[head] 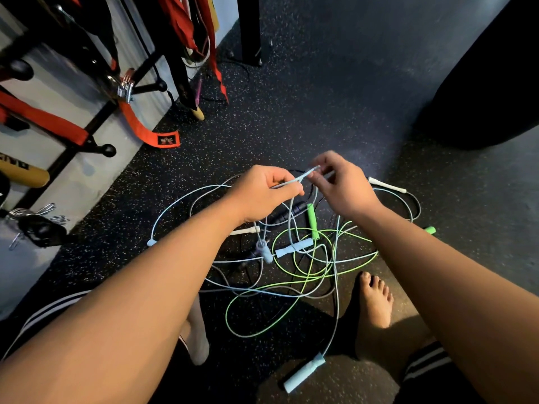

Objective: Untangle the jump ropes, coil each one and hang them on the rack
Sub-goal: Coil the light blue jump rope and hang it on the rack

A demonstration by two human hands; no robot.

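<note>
A tangle of jump ropes (294,263) lies on the dark speckled floor in front of me: light blue, green, white and dark cords crossing each other. My left hand (264,193) grips a light blue cord (291,182) raised above the pile. My right hand (339,182) pinches the same cord's bend just to the right. Blue handles lie in the heap (293,247) and near my leg (304,373). A green handle (312,221) and a white handle (386,185) rest on the floor. The black rack (96,121) stands at the left wall.
Orange straps (140,126) and other gear hang from the rack's pegs. A black punching bag (490,83) fills the upper right. A black post (249,30) stands at the back. My bare foot (374,298) rests beside the ropes. Metal clips (38,217) lie at the left.
</note>
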